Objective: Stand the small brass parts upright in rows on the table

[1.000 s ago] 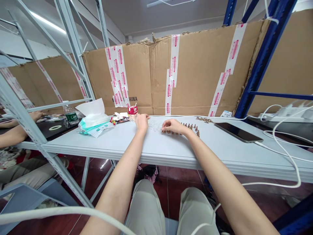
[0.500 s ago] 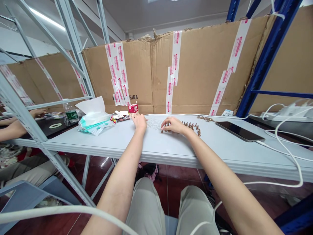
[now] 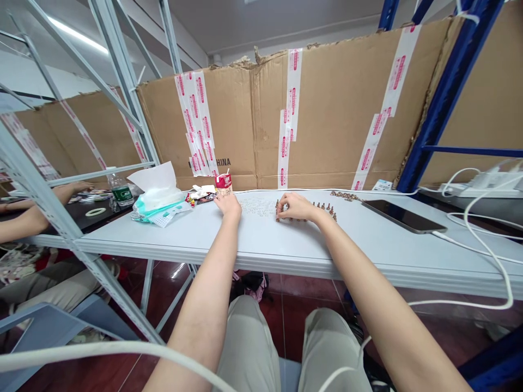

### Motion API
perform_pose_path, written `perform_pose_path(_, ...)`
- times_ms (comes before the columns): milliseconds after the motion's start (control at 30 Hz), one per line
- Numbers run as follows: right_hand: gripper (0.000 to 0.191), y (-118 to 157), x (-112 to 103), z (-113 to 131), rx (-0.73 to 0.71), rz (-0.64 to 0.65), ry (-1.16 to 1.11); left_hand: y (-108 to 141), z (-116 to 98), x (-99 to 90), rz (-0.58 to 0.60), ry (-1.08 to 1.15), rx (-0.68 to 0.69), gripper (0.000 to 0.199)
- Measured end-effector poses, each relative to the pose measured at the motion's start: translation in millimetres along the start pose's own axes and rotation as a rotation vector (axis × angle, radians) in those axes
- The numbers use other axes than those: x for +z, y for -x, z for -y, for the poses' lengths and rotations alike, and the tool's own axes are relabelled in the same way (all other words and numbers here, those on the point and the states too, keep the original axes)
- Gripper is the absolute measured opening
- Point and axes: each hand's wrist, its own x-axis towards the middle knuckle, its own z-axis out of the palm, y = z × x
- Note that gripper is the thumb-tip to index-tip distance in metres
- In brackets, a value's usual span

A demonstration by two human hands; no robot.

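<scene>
Small brown, bronze-looking pieces stand upright in rows on the grey tabletop; they resemble tiny figurines. My right hand is over the left end of these rows, its thumb and fingertips pinched at one small brown piece touching the table. Part of the rows is hidden behind that hand. Left of it lies a scatter of tiny clear bits, too small to make out. My left hand rests at their left side, just before a red and white drink carton, fingers loosely out and partly hidden.
More brown pieces lie heaped at the back. A phone with a white cable lies right. Tissues and teal packaging and wrappers sit left. A cardboard wall closes the back. Another person's arm shows far left.
My right hand has shifted slightly right, its fingers now drawn together at a piece. My left hand has moved a little left, toward the front of the carton.
</scene>
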Motion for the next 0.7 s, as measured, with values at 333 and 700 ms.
perform_pose_path(333,0.021,-2.0,-1.8,-2.2,-0.041,-0.122,-0.059,-2.1,4.7,1.2,0.059,0.015,-0.025,0.035)
perform_pose_path(700,0.025,1.0,-17.5,-45.4,0.223,-0.477,-0.184,-6.3,3.3,2.8,0.210,0.034,0.029,0.031)
